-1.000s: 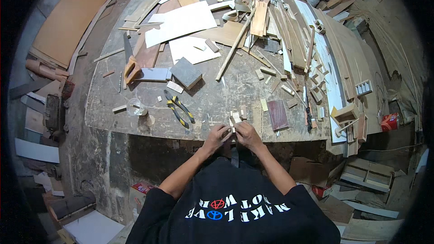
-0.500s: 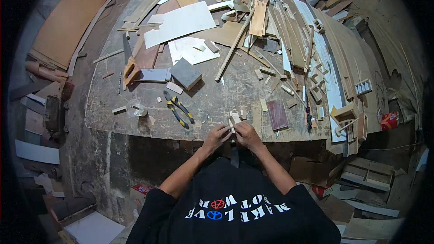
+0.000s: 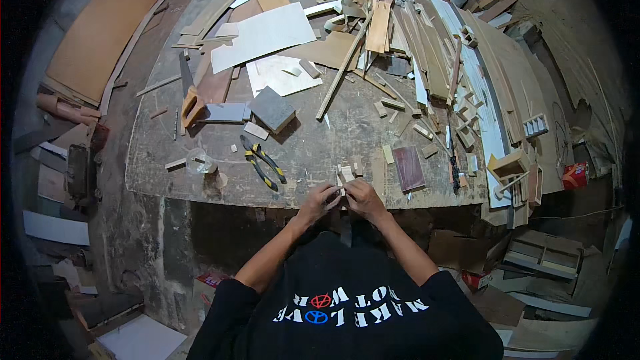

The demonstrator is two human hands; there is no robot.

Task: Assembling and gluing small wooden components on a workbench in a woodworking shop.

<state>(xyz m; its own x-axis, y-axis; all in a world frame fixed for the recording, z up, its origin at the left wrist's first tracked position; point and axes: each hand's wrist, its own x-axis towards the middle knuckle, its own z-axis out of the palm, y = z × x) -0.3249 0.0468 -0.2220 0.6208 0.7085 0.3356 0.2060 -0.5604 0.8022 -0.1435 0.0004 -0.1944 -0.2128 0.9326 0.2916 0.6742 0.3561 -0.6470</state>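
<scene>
At the front edge of the worktable (image 3: pixel 320 153), both my hands are closed around a small pale wooden piece (image 3: pixel 346 174) made of little blocks. My left hand (image 3: pixel 319 203) pinches its near left side with bent fingers. My right hand (image 3: pixel 366 200) grips the near right side, its fingertips close to the left ones. The part between the fingers is mostly hidden. Below the hands a dark strip (image 3: pixel 345 228) hangs down. Left of the hands lie yellow-and-black pliers (image 3: pixel 264 163), their handles toward me.
A handsaw (image 3: pixel 193 102), a dark grey block (image 3: pixel 272 109) and a clear cup (image 3: pixel 200 161) are at left. Toward the back lie white boards (image 3: pixel 267 37). Right of my hands is a reddish-brown plate (image 3: pixel 409 169), with wood offcuts and a small wooden box (image 3: pixel 510 166) beyond.
</scene>
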